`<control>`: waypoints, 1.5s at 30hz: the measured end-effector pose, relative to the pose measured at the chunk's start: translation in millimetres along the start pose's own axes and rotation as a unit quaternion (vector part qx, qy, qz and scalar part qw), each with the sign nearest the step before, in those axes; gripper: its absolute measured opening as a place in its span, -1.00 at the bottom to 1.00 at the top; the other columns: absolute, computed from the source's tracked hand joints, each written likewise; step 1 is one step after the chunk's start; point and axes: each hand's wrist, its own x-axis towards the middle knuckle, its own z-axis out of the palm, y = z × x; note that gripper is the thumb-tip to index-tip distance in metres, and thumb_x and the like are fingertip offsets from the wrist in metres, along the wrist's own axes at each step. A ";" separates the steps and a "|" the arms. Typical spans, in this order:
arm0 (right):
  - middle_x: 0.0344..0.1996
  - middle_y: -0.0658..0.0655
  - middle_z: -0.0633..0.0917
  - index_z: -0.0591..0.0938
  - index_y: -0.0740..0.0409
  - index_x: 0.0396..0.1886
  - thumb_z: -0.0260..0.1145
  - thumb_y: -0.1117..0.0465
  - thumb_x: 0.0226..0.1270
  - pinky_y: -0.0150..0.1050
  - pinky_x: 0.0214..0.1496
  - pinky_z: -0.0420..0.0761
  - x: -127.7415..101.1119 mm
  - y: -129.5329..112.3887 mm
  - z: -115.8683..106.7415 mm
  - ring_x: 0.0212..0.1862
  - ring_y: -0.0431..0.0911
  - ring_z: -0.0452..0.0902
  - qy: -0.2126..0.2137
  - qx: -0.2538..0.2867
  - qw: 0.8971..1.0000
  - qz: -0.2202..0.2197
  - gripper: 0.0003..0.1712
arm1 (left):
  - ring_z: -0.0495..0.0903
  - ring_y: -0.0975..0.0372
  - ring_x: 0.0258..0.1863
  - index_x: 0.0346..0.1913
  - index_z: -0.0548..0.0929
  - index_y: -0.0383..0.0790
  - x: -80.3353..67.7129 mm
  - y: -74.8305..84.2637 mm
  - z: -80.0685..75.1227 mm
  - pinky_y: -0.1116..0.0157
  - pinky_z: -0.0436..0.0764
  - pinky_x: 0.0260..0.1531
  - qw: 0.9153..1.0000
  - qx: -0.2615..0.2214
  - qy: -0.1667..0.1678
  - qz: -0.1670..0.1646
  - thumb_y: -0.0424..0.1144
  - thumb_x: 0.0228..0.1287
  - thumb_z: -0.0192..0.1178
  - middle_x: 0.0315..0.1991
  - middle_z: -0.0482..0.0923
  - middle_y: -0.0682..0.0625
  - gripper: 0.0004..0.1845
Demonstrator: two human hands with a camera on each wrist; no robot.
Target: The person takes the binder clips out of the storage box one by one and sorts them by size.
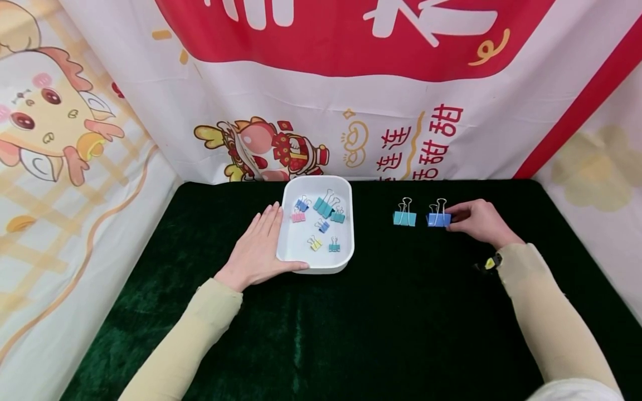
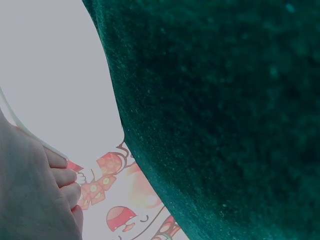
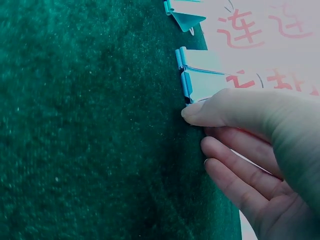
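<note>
A white plastic tray (image 1: 316, 267) stands on the dark cloth, with several small binder clips in teal, blue, pink and yellow lying in it. Along its left wall my left hand (image 1: 256, 245) rests with straight fingers, the thumb on the near rim. To the right, my right hand (image 1: 478, 223) pinches the right end of a blue binder clip (image 1: 439, 220) between thumb and forefinger. This clip stands upright, its wire handles up; in the right wrist view, the thumb covers one end of the blue clip (image 3: 202, 82). Left of it stands a teal binder clip (image 1: 404, 218).
A dark green velvet cloth (image 1: 381, 328) covers the table. White printed curtains (image 1: 311, 94) hang close behind the far edge and along both sides. A small black and yellow item (image 1: 491, 262) hangs at the right sleeve's cuff.
</note>
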 end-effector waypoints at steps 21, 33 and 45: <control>0.27 0.24 0.60 0.56 0.13 0.38 0.57 -0.33 0.01 0.13 0.25 0.51 -15.0 -31.6 -34.1 0.26 0.14 0.52 0.082 0.043 0.996 -0.009 0.01 | -0.29 0.09 0.61 0.65 -0.16 -0.24 0.2 -1.5 -0.4 0.05 -0.19 0.53 1.000 0.003 -0.002 -0.001 0.75 -0.08 0.02 0.65 -0.28 -0.08 0.46; 0.22 0.12 0.65 0.62 0.06 0.33 0.59 -0.26 0.06 0.09 0.27 0.51 -23.9 -79.9 -31.7 0.26 0.03 0.53 0.108 0.060 0.991 -0.045 -0.11 | -0.28 0.08 0.61 0.64 -0.15 -0.25 -1.2 -0.4 0.0 0.03 -0.18 0.53 1.000 0.001 -0.003 0.003 0.74 -0.06 0.03 0.65 -0.26 -0.09 0.45; 0.20 0.07 0.66 0.67 0.02 0.27 0.59 -0.23 0.07 0.09 0.28 0.50 -20.3 -118.6 -11.4 0.26 0.00 0.53 0.104 0.104 0.986 -0.081 -0.20 | -0.26 0.08 0.61 0.64 -0.13 -0.26 -0.3 -0.9 0.4 0.03 -0.16 0.53 1.000 0.001 0.001 0.004 0.77 -0.08 -0.02 0.65 -0.24 -0.10 0.46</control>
